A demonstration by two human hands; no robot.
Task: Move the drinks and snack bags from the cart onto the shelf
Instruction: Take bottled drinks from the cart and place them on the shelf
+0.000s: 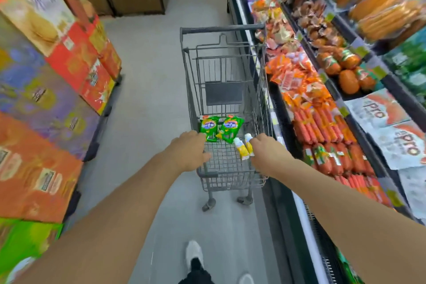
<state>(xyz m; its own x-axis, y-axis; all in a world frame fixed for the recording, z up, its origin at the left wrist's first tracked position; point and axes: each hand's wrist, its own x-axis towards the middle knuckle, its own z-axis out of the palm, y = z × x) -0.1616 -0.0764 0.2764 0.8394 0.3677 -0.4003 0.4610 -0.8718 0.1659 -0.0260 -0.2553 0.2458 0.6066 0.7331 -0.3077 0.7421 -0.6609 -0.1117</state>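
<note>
From the head camera, we look down a shop aisle at a grey wire cart standing at twelve o'clock from us, close against the shelf that runs along our three o'clock side. Our left hand rests on the near rim of the cart at its left corner, fingers curled over the wire and clamped on nothing but the rim. Our right hand reaches in at the right corner, fingertips touching two small yellow-and-white drink bottles that lie on the cart floor; we cannot tell whether the fingers have closed on them. Two green snack bags lie side by side just beyond, at about eleven o'clock from the bottles. All four items are in the cart, so nothing has reached the shelf.

The picture is blurred at its edges. The shelf is crowded with orange and red sausage packs, and stacked cartons fill our nine o'clock side.

We judge the risks as these: the smooth bottles could slip if we lift both in one hand; the cart could roll away under our leaning left hand; and a hurried placement could knock packed goods off the full shelf.
</note>
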